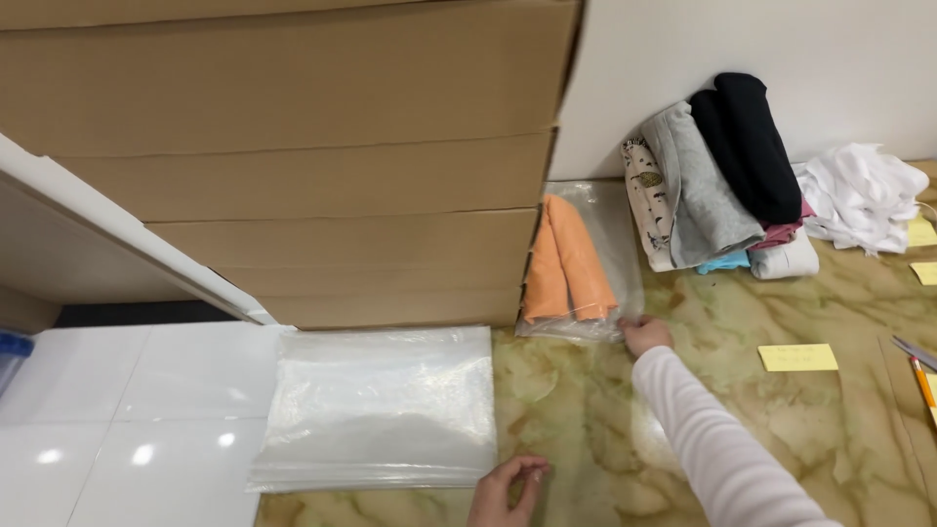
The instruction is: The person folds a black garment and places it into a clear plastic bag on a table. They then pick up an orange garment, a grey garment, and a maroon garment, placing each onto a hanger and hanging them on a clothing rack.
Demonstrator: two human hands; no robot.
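Marbled tabletop [586, 429] under two hands. Nearest, at six o'clock, the left hand [506, 488] pinches the corner of a stack of empty clear bags [381, 405]. Farther, at one o'clock, the right hand [646, 335] grips the edge of a clear bag [586, 259] already holding folded orange cloth [564, 259], leaning against cardboard boxes [293, 146]. Beyond, at two o'clock, folded garments [717, 176] lie unbagged.
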